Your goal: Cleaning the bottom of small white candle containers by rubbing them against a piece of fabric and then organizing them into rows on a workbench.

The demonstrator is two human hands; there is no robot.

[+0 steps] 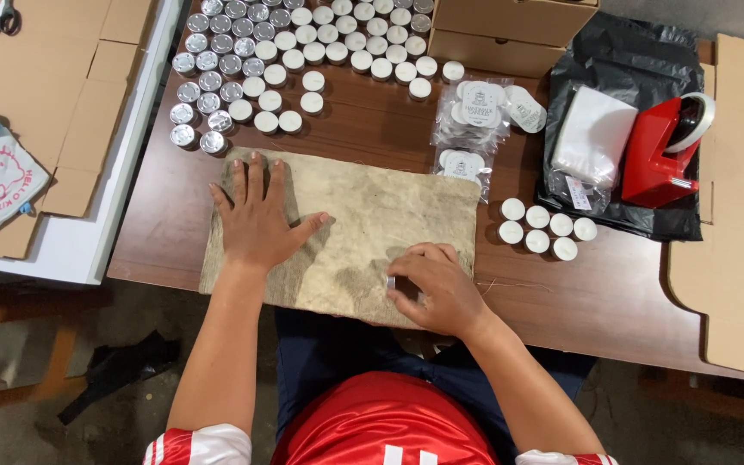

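My left hand (257, 220) lies flat, fingers spread, on the left part of a worn beige cloth (363, 211) spread on the brown table (372, 133). My right hand (432, 288) is curled at the cloth's near right edge, its fingers closed around a small tealight candle in a metal cup (392, 282), mostly hidden by the hand. Beyond the cloth, several rows of tealight candles (299, 43) stand in silver cups, some showing white wax, some turned metal side up.
Several loose white tealights (544, 228) sit right of the cloth. Clear bags of packed candles (475, 116) lie behind it. A black plastic bag (630, 60) holds a white packet and a red tape dispenser (660, 155). Cardboard boxes (510, 26), flat cardboard (738, 215) and scissors (0, 15) surround.
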